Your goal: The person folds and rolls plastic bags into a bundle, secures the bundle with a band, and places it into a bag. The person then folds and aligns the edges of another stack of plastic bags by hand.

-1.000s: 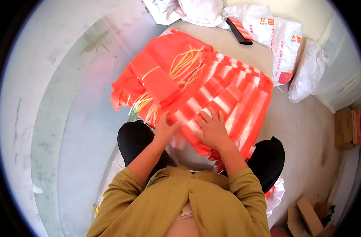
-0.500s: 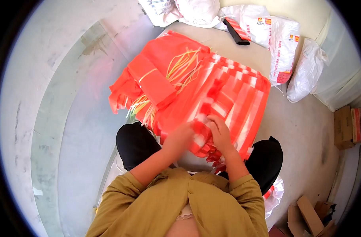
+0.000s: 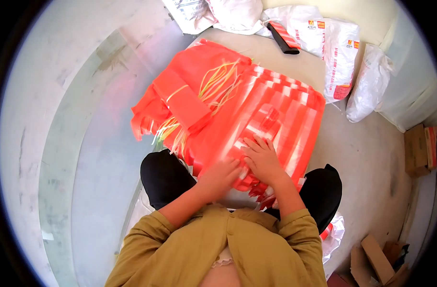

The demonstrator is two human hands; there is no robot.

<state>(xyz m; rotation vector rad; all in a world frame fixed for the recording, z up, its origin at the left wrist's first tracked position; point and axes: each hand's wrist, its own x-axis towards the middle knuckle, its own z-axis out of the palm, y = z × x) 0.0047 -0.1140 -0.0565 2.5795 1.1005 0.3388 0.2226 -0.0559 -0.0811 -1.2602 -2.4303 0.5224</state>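
A pile of red cloth with white stripes (image 3: 295,129) lies in front of me, between my knees. On top of it is a smaller folded striped strip (image 3: 265,122). My right hand (image 3: 264,160) rests on this strip, fingers spread and flat. To its left, my left hand (image 3: 221,177) lies against the near edge of the cloth, fingers stretched out and close together. Nothing shows in its grasp. Farther left on the pile are a folded plain red bundle (image 3: 182,103) with a yellow band around it and loose yellow ties (image 3: 216,81).
White printed sacks (image 3: 340,57) stand along the far side, with a black-and-red striped roll (image 3: 283,38) leaning there. Cardboard boxes (image 3: 415,150) are at the right, and loose cardboard (image 3: 376,258) lies lower right. A curved glass-like panel (image 3: 99,158) runs along the left.
The strip that both hands were handling, raised and blurred, now lies flat on the pile. My right hand has opened out over it, and my left hand has moved slightly towards me.
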